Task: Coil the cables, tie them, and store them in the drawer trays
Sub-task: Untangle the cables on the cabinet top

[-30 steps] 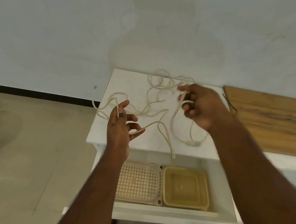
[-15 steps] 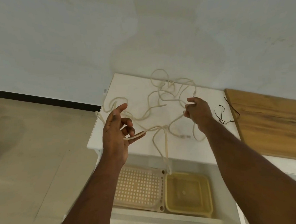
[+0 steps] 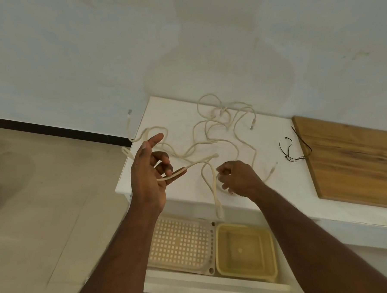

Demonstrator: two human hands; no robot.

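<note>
Left hand (image 3: 148, 171) raised, cream cable (image 3: 210, 143) hooked in curled fingers, thumb up, prob as coil anchor. Right hand (image 3: 239, 177) pinches strand low over white cabinet top (image 3: 186, 191), feeding slack. Rest sprawls tangled. Drawer trays (image 3: 245, 251) wait open underneath.

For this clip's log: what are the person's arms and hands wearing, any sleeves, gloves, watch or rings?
Nothing that shows. The left hand and right hand are bare, with no gloves, and no rings can be made out. Both forearms are uncovered from the wrist down to the bottom edge of the picture: no sleeves, watch, bracelet or markings in view. Anything worn above that is out of frame.
</note>
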